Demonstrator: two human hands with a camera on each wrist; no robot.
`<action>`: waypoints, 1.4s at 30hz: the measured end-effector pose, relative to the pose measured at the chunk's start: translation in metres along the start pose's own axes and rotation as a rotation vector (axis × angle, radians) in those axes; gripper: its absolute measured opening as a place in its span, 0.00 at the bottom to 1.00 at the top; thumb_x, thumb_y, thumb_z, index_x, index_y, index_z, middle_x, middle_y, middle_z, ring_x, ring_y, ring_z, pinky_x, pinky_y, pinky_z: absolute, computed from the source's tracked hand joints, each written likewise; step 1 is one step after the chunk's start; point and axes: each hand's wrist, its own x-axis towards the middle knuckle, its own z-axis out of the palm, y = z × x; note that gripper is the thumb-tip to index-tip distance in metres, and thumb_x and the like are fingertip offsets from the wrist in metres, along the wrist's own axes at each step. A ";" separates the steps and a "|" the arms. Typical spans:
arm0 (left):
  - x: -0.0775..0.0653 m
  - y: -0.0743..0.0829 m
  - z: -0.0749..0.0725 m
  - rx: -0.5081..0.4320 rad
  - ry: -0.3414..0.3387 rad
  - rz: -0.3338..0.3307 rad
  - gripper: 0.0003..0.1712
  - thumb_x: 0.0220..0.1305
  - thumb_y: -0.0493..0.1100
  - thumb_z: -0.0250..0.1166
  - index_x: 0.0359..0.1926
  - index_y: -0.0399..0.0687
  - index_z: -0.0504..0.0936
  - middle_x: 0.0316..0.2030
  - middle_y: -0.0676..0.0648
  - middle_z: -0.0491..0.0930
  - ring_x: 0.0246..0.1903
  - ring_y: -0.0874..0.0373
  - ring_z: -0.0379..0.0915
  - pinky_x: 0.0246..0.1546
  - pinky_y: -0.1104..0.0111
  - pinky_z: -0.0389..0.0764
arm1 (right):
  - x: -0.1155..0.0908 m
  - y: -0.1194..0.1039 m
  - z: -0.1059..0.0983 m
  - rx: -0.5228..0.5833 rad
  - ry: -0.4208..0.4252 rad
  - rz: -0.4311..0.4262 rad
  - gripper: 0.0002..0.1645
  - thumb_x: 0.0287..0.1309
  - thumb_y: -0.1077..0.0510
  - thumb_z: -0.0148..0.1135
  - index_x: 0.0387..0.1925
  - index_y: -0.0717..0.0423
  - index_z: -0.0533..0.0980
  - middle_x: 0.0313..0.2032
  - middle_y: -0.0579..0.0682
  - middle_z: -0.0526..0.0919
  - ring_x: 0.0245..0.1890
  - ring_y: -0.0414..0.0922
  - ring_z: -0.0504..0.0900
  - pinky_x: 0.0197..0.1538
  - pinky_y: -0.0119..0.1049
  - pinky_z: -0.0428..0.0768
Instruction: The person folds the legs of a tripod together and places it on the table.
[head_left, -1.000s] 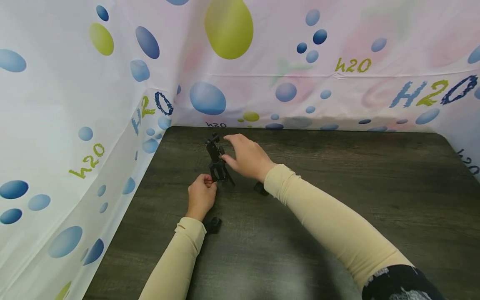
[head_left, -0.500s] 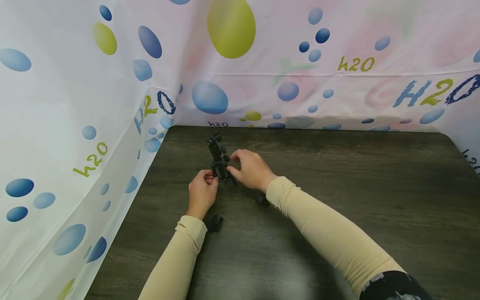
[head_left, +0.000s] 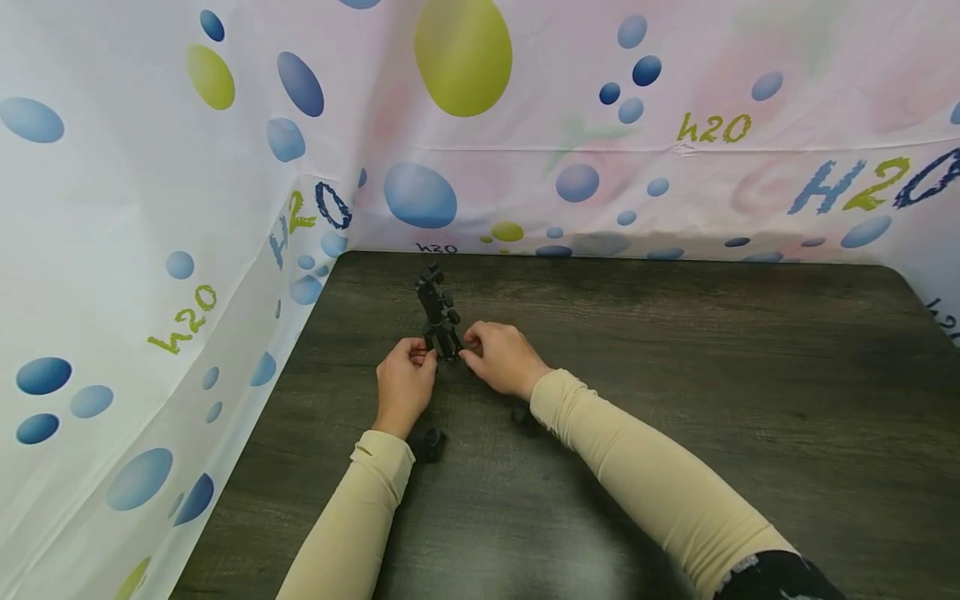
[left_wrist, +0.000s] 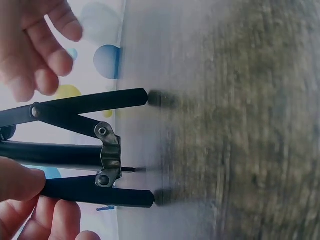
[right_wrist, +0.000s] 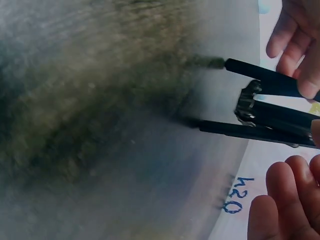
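A small black tripod [head_left: 433, 307] stands at the back left of the table, its head tilted and knobs on its side. My left hand [head_left: 405, 385] pinches one tripod leg [left_wrist: 100, 196] between thumb and fingers. On the other side, my right hand [head_left: 504, 360] is close to a second leg [right_wrist: 245, 131]. Its fingers are loosely bent and apart from that leg; whether the thumb touches it is unclear. A metal bracket [left_wrist: 111, 155] joins the spread legs to the centre column. The third leg is mostly hidden.
On the dark wooden table [head_left: 675, 375], a small black part [head_left: 431, 446] lies beside the left wrist. Another dark part [head_left: 520, 412] is half hidden under the right forearm. A printed curtain [head_left: 525, 83] stands along the back and left edges.
My right hand has come down from beside the tripod's head to its legs. The legs have shifted. My left hand has stayed low by the leg on its side.
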 end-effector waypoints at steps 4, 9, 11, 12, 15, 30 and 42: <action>0.001 0.001 0.000 -0.004 0.003 -0.005 0.09 0.66 0.35 0.66 0.43 0.34 0.83 0.36 0.41 0.85 0.36 0.49 0.83 0.38 0.56 0.82 | -0.001 0.003 0.006 0.006 0.025 -0.014 0.08 0.67 0.59 0.64 0.44 0.60 0.81 0.38 0.51 0.85 0.36 0.45 0.84 0.42 0.41 0.82; 0.000 0.000 0.000 -0.005 0.005 -0.006 0.08 0.66 0.35 0.66 0.43 0.34 0.83 0.35 0.41 0.85 0.36 0.49 0.83 0.37 0.56 0.82 | -0.001 0.004 0.011 0.016 0.048 0.005 0.07 0.67 0.61 0.64 0.43 0.59 0.82 0.37 0.51 0.87 0.35 0.45 0.85 0.41 0.41 0.83; 0.000 0.000 0.001 -0.003 0.009 -0.005 0.08 0.66 0.35 0.66 0.43 0.34 0.83 0.36 0.41 0.85 0.36 0.49 0.83 0.37 0.56 0.82 | -0.001 0.003 0.013 0.021 0.051 0.018 0.06 0.67 0.61 0.64 0.43 0.59 0.82 0.36 0.51 0.87 0.35 0.45 0.86 0.41 0.41 0.83; 0.000 0.000 0.001 -0.002 0.011 -0.003 0.08 0.66 0.35 0.66 0.43 0.34 0.83 0.36 0.41 0.85 0.36 0.49 0.83 0.37 0.56 0.82 | -0.001 0.003 0.014 0.020 0.055 0.020 0.06 0.67 0.61 0.64 0.43 0.60 0.82 0.36 0.52 0.87 0.34 0.45 0.86 0.41 0.41 0.83; 0.000 0.000 0.002 -0.003 0.017 -0.003 0.08 0.66 0.36 0.66 0.43 0.34 0.83 0.36 0.41 0.85 0.36 0.49 0.83 0.37 0.56 0.82 | -0.001 0.003 0.015 0.025 0.066 0.028 0.06 0.67 0.62 0.63 0.43 0.60 0.81 0.36 0.52 0.87 0.33 0.45 0.86 0.40 0.41 0.83; -0.002 0.001 0.001 0.007 0.028 0.001 0.08 0.66 0.35 0.66 0.42 0.34 0.83 0.36 0.40 0.85 0.37 0.48 0.84 0.37 0.56 0.83 | 0.000 0.001 0.022 0.006 0.118 0.049 0.05 0.67 0.62 0.64 0.40 0.60 0.82 0.35 0.53 0.87 0.32 0.47 0.86 0.37 0.42 0.84; -0.002 0.001 0.000 0.033 0.030 -0.001 0.07 0.67 0.37 0.66 0.41 0.35 0.83 0.36 0.40 0.85 0.37 0.48 0.84 0.38 0.56 0.84 | 0.000 -0.001 0.025 -0.003 0.141 0.035 0.04 0.66 0.63 0.64 0.40 0.61 0.82 0.35 0.54 0.87 0.31 0.47 0.86 0.36 0.41 0.84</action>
